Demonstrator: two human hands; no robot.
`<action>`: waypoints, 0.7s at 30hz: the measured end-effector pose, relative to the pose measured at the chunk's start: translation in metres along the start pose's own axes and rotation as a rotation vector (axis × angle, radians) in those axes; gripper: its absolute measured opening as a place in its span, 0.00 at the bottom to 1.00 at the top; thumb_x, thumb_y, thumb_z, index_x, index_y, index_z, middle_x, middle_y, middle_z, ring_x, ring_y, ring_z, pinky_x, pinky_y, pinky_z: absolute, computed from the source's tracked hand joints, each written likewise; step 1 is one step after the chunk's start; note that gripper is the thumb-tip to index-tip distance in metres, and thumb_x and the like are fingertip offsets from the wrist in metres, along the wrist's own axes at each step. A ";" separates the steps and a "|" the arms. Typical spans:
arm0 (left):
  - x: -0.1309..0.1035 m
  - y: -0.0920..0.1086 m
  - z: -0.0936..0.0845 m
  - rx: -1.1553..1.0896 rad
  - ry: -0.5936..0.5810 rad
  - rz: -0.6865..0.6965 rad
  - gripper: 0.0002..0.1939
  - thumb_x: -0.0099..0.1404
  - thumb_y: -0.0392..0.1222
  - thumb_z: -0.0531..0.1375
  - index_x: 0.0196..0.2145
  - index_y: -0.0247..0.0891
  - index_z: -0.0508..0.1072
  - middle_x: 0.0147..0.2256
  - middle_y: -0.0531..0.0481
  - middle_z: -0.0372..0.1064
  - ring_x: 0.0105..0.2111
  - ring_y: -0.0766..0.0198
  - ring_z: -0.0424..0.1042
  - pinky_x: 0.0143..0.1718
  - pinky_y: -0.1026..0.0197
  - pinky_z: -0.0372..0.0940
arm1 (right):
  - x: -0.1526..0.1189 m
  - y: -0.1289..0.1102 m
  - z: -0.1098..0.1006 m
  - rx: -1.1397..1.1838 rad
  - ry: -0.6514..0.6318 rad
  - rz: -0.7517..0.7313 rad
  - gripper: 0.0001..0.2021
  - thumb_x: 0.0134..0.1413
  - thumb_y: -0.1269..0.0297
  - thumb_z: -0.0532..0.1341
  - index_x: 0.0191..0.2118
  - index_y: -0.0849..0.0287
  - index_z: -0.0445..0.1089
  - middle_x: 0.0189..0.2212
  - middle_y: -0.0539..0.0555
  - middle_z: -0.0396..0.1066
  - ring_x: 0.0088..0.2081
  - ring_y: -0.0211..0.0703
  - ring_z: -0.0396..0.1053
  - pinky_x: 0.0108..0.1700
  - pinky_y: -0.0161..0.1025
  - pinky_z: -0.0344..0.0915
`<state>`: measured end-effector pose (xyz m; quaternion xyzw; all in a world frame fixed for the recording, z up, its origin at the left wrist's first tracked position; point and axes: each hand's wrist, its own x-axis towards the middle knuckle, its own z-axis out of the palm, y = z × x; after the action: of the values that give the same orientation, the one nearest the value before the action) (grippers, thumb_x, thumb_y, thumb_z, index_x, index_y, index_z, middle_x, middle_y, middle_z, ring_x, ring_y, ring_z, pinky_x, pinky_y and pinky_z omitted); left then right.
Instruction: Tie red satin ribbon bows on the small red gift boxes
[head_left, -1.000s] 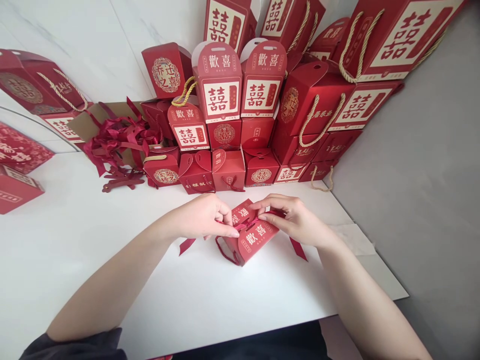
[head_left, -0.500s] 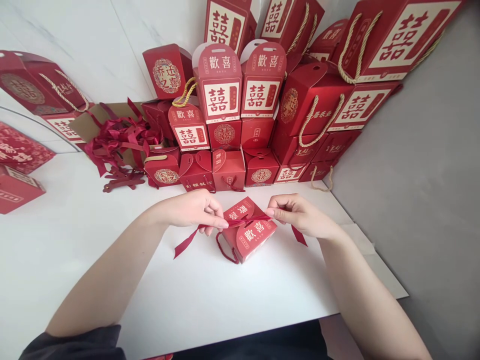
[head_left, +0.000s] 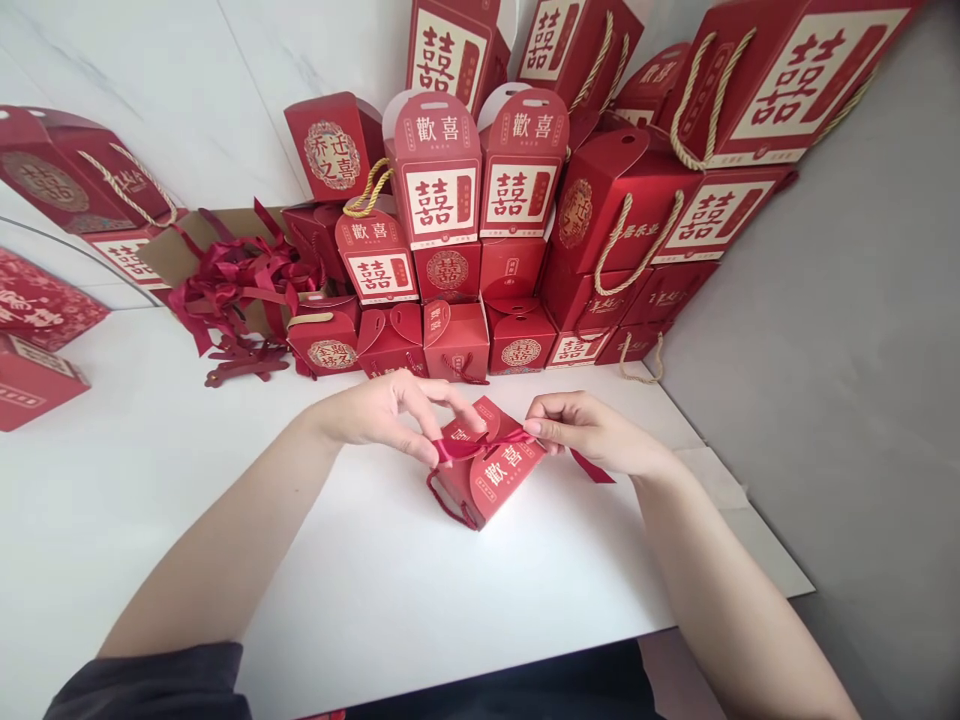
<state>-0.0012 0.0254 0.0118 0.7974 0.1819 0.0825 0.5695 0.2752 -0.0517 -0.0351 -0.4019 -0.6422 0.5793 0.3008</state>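
A small red gift box with pale lettering lies on the white table, its rounded flaps folded together on top. Across those flaps runs a dark red ribbon, crossed or knotted at the middle; which of the two I cannot tell. My left hand pinches the ribbon at the box's left side, its index finger stretched over the top. On the other side my right hand has the ribbon between thumb and curled index finger, and a loose end hangs below it. A dark red cord handle droops from the box's left face.
Stacked red boxes line the back of the table, some with rope handles. An open carton at back left overflows with loose ribbons. More boxes stand at far left. A grey wall bounds the right.
My left hand has extended its fingers over the box top, and the ribbon's left tail that hung free is now drawn up by it. My right hand has shifted slightly left, still pinching.
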 end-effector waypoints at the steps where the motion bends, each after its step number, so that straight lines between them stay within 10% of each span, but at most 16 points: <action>1: 0.004 -0.005 0.003 -0.060 0.010 0.036 0.05 0.52 0.45 0.71 0.26 0.43 0.83 0.49 0.43 0.75 0.54 0.51 0.69 0.59 0.48 0.59 | 0.000 0.000 0.001 -0.001 -0.007 0.002 0.18 0.61 0.50 0.59 0.27 0.58 0.65 0.22 0.47 0.61 0.26 0.36 0.60 0.33 0.36 0.59; 12: 0.022 -0.021 0.027 -0.167 0.229 -0.047 0.10 0.59 0.46 0.67 0.28 0.36 0.81 0.29 0.47 0.78 0.36 0.61 0.75 0.48 0.55 0.67 | -0.004 -0.001 -0.008 0.104 -0.168 -0.059 0.11 0.57 0.56 0.64 0.31 0.60 0.73 0.26 0.48 0.66 0.28 0.35 0.61 0.34 0.36 0.62; 21: 0.023 -0.017 0.032 -0.016 0.233 -0.129 0.19 0.54 0.47 0.70 0.43 0.37 0.80 0.34 0.47 0.79 0.34 0.61 0.75 0.44 0.56 0.69 | 0.002 0.000 0.014 -0.035 0.094 -0.322 0.08 0.60 0.61 0.62 0.42 0.53 0.77 0.35 0.53 0.73 0.34 0.40 0.68 0.37 0.40 0.66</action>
<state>0.0278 0.0105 -0.0167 0.7643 0.2971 0.1390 0.5552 0.2628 -0.0570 -0.0369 -0.3255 -0.6934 0.4928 0.4127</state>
